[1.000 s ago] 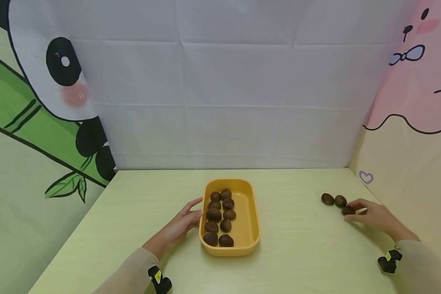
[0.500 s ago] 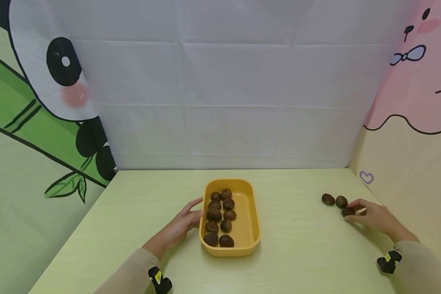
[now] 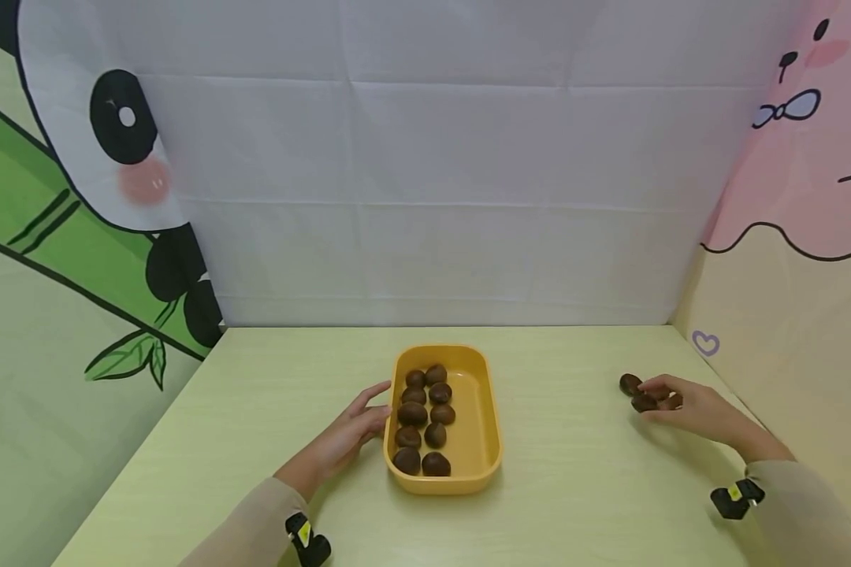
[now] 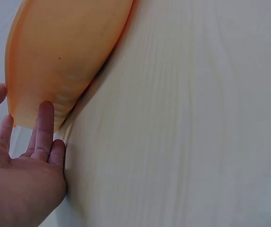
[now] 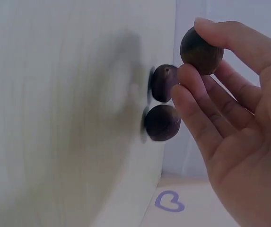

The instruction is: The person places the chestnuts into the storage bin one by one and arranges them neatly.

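Observation:
Between its thumb and fingers my right hand [image 3: 702, 411] pinches a brown chestnut [image 5: 200, 53], raised off the table. Two more chestnuts lie close by; one chestnut [image 3: 629, 384] shows at the fingertips in the head view, and the other chestnut [image 5: 162, 123] is mostly hidden there behind the fingers. A yellow tray [image 3: 477, 409] stands mid-table with several chestnuts [image 3: 412, 414] in two rows along its left half. My left hand [image 3: 340, 442] is at the tray's left side, its fingers extended against the wall in the left wrist view.
The pale wood-grain table [image 3: 560, 472] ends at a white sheet [image 3: 454, 197] behind. Printed cartoon walls flank it, a green one [image 3: 57, 315] on the left and a pink and cream one [image 3: 794, 315] on the right.
My right hand has lifted the nearest chestnut off the table and moved slightly left and up. The left hand and tray have stayed put.

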Demonstrator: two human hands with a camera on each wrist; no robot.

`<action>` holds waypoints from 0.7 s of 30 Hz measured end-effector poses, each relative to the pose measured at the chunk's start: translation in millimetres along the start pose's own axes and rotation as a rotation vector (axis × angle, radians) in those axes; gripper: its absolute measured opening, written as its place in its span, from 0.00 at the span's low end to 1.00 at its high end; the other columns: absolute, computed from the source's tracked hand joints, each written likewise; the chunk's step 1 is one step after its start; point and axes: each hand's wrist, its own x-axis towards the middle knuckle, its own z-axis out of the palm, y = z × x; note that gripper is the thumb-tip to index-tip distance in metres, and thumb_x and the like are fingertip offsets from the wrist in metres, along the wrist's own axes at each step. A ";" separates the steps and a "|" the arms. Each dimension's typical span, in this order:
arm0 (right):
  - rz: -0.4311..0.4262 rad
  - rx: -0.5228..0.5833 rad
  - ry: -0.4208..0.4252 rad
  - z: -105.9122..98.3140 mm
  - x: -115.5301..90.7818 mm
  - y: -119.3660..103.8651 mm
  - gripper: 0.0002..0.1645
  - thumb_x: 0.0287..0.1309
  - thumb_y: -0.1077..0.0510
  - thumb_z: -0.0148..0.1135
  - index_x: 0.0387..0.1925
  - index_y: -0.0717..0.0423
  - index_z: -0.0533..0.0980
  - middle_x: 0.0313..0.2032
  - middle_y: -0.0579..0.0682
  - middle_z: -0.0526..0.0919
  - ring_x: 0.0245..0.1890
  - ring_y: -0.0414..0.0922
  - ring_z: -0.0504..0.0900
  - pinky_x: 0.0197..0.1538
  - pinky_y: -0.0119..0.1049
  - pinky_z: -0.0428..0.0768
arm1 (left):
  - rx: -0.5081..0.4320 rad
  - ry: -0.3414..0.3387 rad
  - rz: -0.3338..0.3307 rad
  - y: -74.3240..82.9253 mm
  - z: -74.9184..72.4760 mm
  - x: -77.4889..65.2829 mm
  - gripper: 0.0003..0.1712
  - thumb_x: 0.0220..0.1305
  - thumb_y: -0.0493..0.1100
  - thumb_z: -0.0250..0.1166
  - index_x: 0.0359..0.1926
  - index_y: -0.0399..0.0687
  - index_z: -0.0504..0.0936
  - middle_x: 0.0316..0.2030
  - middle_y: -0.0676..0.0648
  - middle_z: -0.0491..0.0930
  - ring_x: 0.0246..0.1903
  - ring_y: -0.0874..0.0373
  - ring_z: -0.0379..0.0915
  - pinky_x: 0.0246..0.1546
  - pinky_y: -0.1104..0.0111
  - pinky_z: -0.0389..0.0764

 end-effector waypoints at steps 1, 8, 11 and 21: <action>-0.028 0.009 -0.012 1.1 3.4 -3.7 0.28 0.59 0.51 0.72 0.57 0.58 0.76 0.47 0.53 0.81 0.38 0.38 0.80 0.38 0.35 0.78 | -0.001 0.000 0.003 0.3 0.1 -0.2 0.36 0.77 0.50 0.54 0.78 0.56 0.50 0.64 0.37 0.73 0.60 0.46 0.72 0.69 0.50 0.57; -0.161 0.092 -0.109 13.0 28.1 -37.1 0.29 0.60 0.54 0.72 0.60 0.61 0.76 0.50 0.52 0.82 0.41 0.40 0.81 0.43 0.33 0.79 | -0.003 -0.007 0.016 1.5 0.5 -1.6 0.37 0.77 0.50 0.54 0.79 0.53 0.49 0.65 0.34 0.70 0.60 0.44 0.72 0.68 0.50 0.58; -0.184 0.099 -0.150 19.5 41.3 -57.3 0.27 0.60 0.54 0.72 0.58 0.58 0.77 0.50 0.52 0.81 0.41 0.41 0.82 0.45 0.35 0.80 | 0.004 -0.008 0.015 1.5 0.4 -1.7 0.37 0.77 0.50 0.54 0.79 0.53 0.49 0.66 0.34 0.70 0.60 0.44 0.72 0.68 0.51 0.59; -0.262 0.151 -0.276 48.1 90.0 -122.1 0.23 0.60 0.56 0.71 0.56 0.54 0.77 0.48 0.49 0.80 0.42 0.44 0.84 0.51 0.40 0.81 | 0.005 0.009 0.005 0.7 1.0 -0.3 0.36 0.77 0.50 0.54 0.78 0.55 0.50 0.65 0.36 0.71 0.60 0.45 0.72 0.68 0.50 0.59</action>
